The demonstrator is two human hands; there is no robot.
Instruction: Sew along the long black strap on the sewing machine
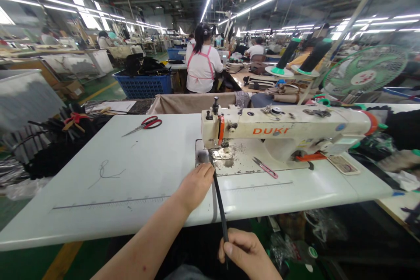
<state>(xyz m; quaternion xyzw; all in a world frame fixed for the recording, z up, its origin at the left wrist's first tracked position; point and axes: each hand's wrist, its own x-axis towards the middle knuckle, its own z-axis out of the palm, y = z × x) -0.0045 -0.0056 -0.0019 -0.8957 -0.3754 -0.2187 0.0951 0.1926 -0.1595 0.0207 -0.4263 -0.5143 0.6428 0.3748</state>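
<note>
- Running toward six o'clock from white metal sewing machine [241,126], narrow black strip [219,199] is pinched by right hand [242,249].
- Touched by left hand [195,185], grip unclear.
- Probably light, pliable; best pinched low.

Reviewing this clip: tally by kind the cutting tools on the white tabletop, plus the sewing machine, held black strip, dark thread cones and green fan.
Red-handled scissors: 1
Pink-handled snips: 1
Sewing machine: 1
Black strip: 1
Dark thread cones: 2
Green fan: 1
Total: 7
</note>
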